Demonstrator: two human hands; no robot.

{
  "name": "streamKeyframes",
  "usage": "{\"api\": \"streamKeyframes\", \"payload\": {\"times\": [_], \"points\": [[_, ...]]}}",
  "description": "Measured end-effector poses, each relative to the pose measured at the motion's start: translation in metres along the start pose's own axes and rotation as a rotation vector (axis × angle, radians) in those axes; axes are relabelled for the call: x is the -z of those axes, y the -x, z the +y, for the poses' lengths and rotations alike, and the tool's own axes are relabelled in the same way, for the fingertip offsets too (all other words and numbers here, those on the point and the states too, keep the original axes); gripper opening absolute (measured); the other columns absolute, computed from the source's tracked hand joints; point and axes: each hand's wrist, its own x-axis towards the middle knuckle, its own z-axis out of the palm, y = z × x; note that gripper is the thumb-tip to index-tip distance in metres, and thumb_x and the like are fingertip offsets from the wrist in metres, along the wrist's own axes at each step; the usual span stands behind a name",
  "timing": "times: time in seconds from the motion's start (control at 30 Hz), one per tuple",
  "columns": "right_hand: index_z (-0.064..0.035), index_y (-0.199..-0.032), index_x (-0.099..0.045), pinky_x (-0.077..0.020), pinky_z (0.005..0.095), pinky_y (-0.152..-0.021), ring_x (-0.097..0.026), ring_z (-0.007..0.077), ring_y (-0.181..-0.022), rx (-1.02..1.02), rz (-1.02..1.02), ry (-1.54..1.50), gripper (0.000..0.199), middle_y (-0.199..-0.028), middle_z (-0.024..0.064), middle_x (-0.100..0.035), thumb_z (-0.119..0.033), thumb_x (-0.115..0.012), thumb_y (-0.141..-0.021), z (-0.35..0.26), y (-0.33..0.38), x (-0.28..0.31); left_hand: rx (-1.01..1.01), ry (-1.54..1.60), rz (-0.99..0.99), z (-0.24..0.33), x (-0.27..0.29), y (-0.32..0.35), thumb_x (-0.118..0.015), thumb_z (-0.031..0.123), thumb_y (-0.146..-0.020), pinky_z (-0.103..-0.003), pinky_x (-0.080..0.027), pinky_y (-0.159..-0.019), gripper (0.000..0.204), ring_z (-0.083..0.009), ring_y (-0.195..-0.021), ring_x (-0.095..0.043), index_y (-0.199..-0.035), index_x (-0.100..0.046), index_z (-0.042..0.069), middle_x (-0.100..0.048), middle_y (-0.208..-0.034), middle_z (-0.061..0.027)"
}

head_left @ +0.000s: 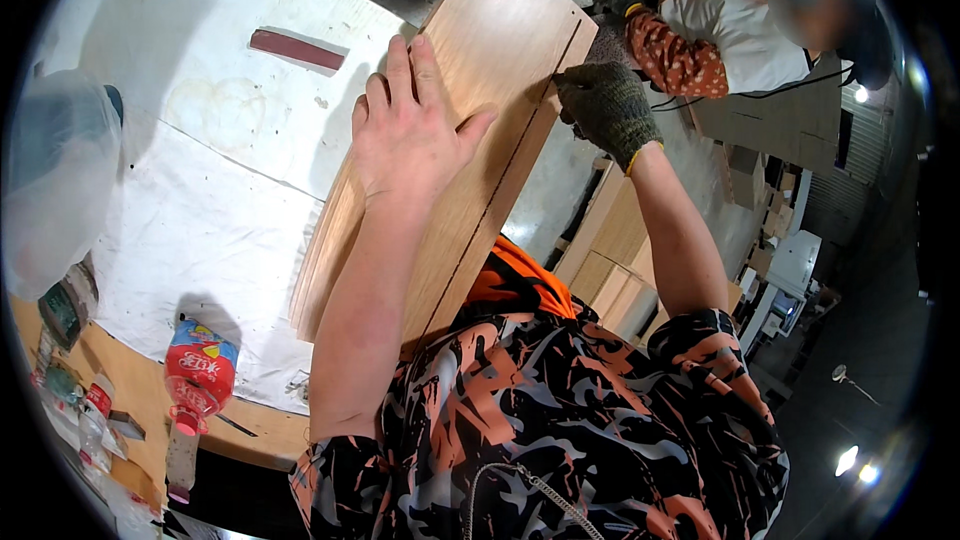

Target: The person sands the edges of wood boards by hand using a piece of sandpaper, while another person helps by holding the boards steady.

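A long pale wooden board point(510, 0) lies slanted in front of me, with a dark line running along its right side. Layered edges at its lower left show more boards stacked beneath. My bare left hand point(415, 130) rests flat on top, fingers stretched and thumb spread. In a dark knitted glove, my right hand point(610, 110) is closed at the board's right edge, its fingertips by the dark line. Whatever those gloved fingers may hold is hidden.
A white-covered table point(230, 200) bears a dark red strip point(297, 51) and a red-labelled bottle point(200, 370). At the far left stands a translucent plastic bag point(60, 180). Another person point(730, 35) with gloved hands works at the upper right. Wooden panels point(610, 260) lie below my right arm.
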Motion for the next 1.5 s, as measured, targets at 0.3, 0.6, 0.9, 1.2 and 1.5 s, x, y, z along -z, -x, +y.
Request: {"api": "streamKeyframes", "payload": {"times": [0.3, 0.6, 0.9, 1.2, 1.5], "points": [[0.0018, -0.107, -0.075, -0.0557, 0.0311, -0.049, -0.066, 0.0156, -0.053, 0.035, -0.044, 0.17, 0.029, -0.069, 0.0119, -0.071, -0.016, -0.06, -0.091, 0.006, -0.008, -0.004, 0.023, 0.041, -0.048, 0.002, 0.003, -0.001, -0.062, 0.067, -0.086, -0.043, -0.051, -0.095, 0.097, -0.0318, -0.118, -0.054, -0.154, -0.036, 0.003, -0.038, -0.155, -0.0168], [0.0026, -0.114, -0.073, -0.0553, 0.0297, -0.049, -0.062, 0.0137, -0.051, -0.085, -0.133, 0.038, 0.031, -0.071, 0.0108, -0.071, -0.017, -0.059, -0.094, -0.011, 0.008, -0.005, 0.038, 0.006, -0.085, 0.002, 0.005, -0.001, -0.058, 0.071, -0.087, -0.042, -0.053, -0.094, 0.098, -0.0322, -0.122, -0.052, -0.155, -0.034, 0.006, -0.036, -0.156, -0.0155], [0.0008, -0.121, -0.071, -0.0538, 0.0283, -0.048, -0.061, 0.0117, -0.051, -0.229, -0.149, -0.265, 0.032, -0.07, 0.0088, -0.07, -0.015, -0.061, -0.094, -0.024, 0.045, -0.019, 0.032, 0.006, -0.046, 0.003, 0.004, 0.0, -0.058, 0.072, -0.086, -0.042, -0.054, -0.091, 0.098, -0.0327, -0.119, -0.054, -0.155, -0.035, 0.006, -0.039, -0.155, -0.0182], [-0.001, -0.104, -0.075, -0.0577, 0.0387, -0.067, -0.071, 0.0291, -0.063, 0.046, -0.144, -0.134, 0.029, -0.08, 0.0224, -0.071, -0.021, -0.062, -0.088, -0.013, 0.078, -0.036, -0.007, 0.013, 0.039, -0.001, 0.001, 0.0, -0.06, 0.071, -0.086, -0.042, -0.056, -0.087, 0.096, -0.033, -0.112, -0.058, -0.152, -0.041, 0.003, -0.046, -0.149, -0.02], [0.0014, -0.118, -0.07, -0.055, 0.0298, -0.057, -0.068, 0.0149, -0.057, -0.083, 0.186, -0.377, 0.03, -0.073, 0.0144, -0.073, -0.016, -0.063, -0.094, 0.011, 0.041, -0.019, 0.0, 0.06, 0.072, 0.003, 0.0, 0.0, -0.066, 0.064, -0.084, -0.045, -0.048, -0.096, 0.09, -0.0327, -0.116, -0.055, -0.146, -0.048, 0.001, -0.047, -0.146, -0.0194]]}}
